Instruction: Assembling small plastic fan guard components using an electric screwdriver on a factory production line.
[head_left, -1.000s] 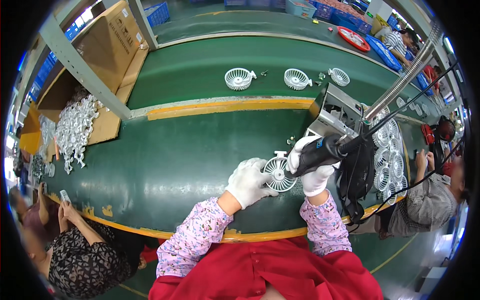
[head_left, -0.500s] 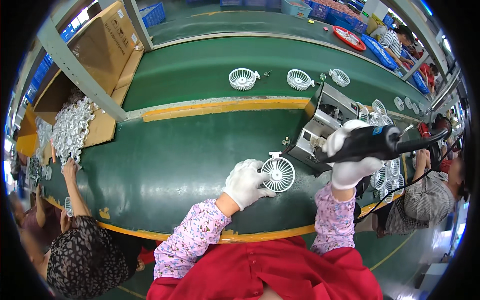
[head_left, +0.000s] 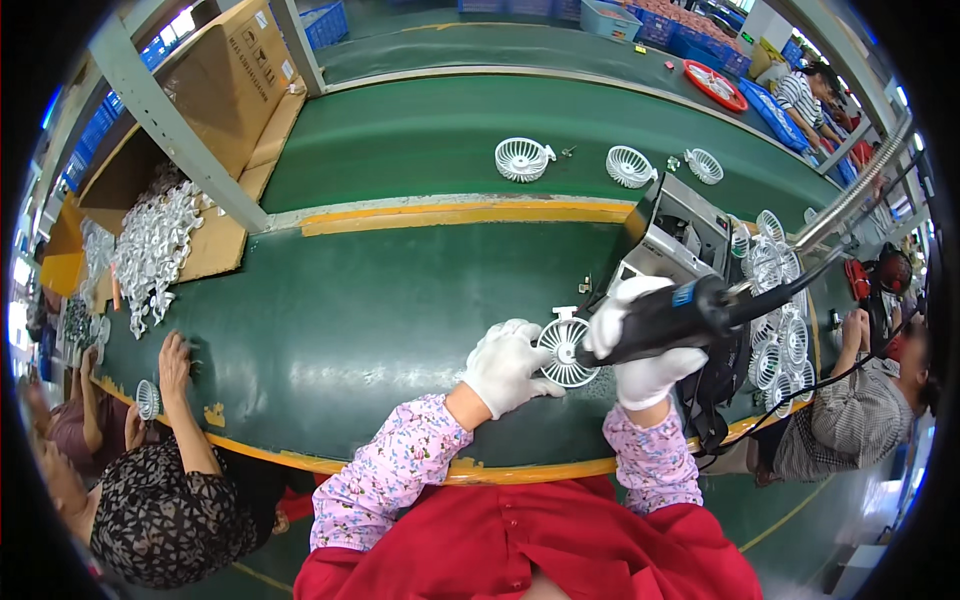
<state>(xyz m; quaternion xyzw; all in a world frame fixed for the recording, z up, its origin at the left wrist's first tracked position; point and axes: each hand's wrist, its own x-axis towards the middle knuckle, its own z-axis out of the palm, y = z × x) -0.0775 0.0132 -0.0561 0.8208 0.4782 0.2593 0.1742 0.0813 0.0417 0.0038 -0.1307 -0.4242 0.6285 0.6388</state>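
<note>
On the green bench in front of me lies a white round fan grille [head_left: 563, 350] with a small bracket at its far side. My left hand [head_left: 506, 368], in a white glove, closes its fingers on the grille's left rim. A black electric screwdriver [head_left: 672, 322] lies almost level in the grip of my gloved right hand [head_left: 655, 377]. Its front end reaches over the right part of the grille; whether the bit touches is hidden. Beyond the screwdriver stands a metal screw feeder [head_left: 685, 228], and a small metal part [head_left: 585, 285] lies near the bracket.
Several finished-looking white fan grilles [head_left: 790, 345] are heaped right of the feeder. Others, such as one grille [head_left: 522, 158], sit on the conveyor [head_left: 400, 135]. A carton [head_left: 225, 95] with white parts [head_left: 155, 250] stands left. A co-worker's hand [head_left: 175, 372] rests at the left bench.
My right hand has brought the screwdriver left and nearer, from beside the feeder to over the grille. My left hand still holds the rim. The left co-worker's hand has left the parts pile.
</note>
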